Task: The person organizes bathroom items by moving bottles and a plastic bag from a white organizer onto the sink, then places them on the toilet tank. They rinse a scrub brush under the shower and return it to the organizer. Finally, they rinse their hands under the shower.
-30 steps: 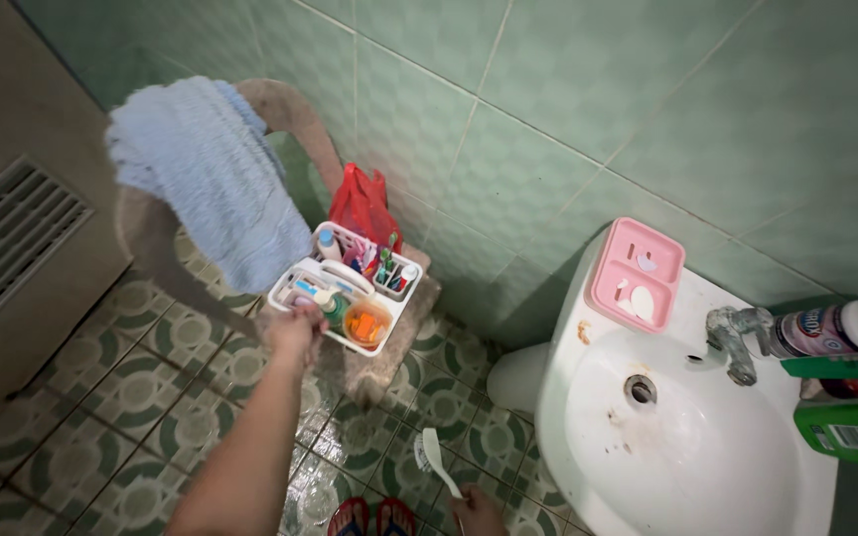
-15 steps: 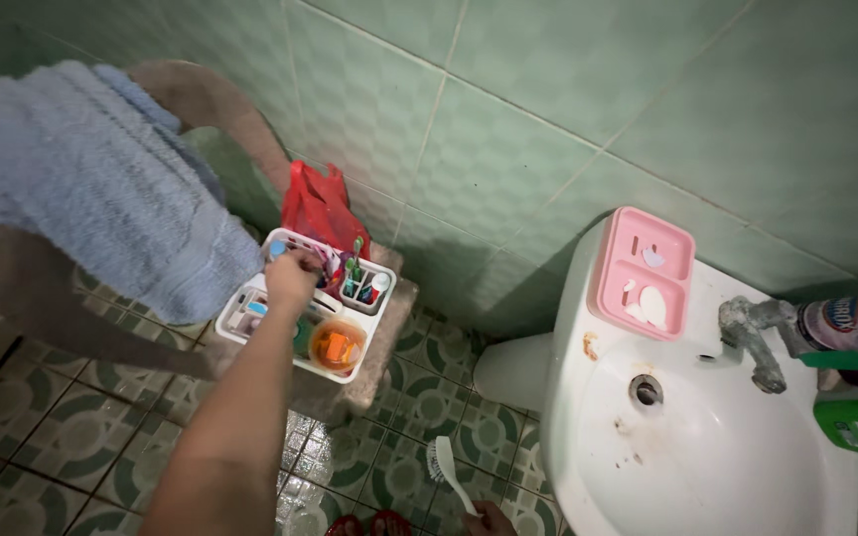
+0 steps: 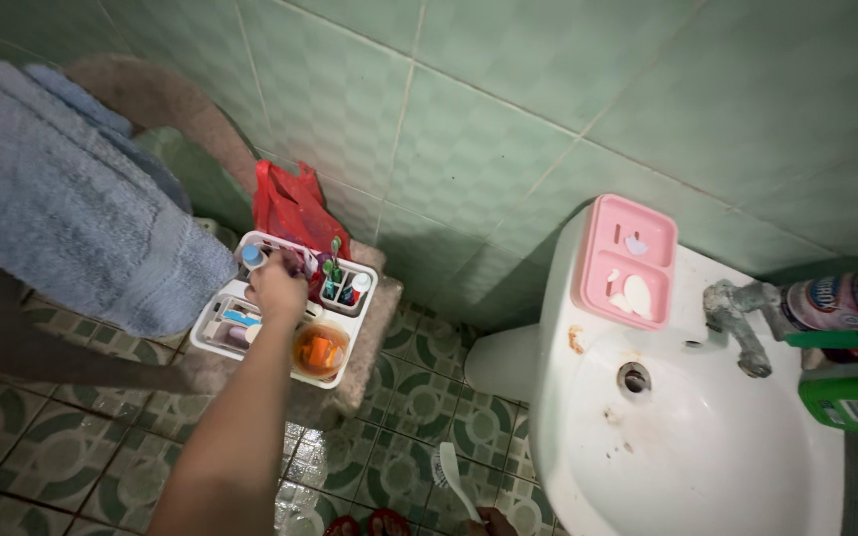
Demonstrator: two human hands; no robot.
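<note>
My left hand (image 3: 278,286) reaches down into a white compartment caddy (image 3: 213,328) on a small stool (image 3: 355,382). Its fingers curl over the caddy's back section, beside a blue-capped tube (image 3: 251,256) and upright toothbrushes (image 3: 334,266). I cannot tell whether it grips anything. An orange cup (image 3: 320,349) sits in the caddy's front corner, just right of my forearm. Only a sliver of my right hand (image 3: 495,519) shows at the bottom edge, closed on the handle of a white toothbrush (image 3: 452,476).
A red plastic bag (image 3: 295,208) stands behind the caddy against the green tiled wall. A blue towel (image 3: 62,213) hangs over a chair at left. At right are a white sink (image 3: 707,467) with a metal tap (image 3: 737,318), a pink soap dish (image 3: 626,260) and bottles (image 3: 846,298).
The view has closed in on the caddy. My left hand has moved from the caddy's front edge to its back compartment.
</note>
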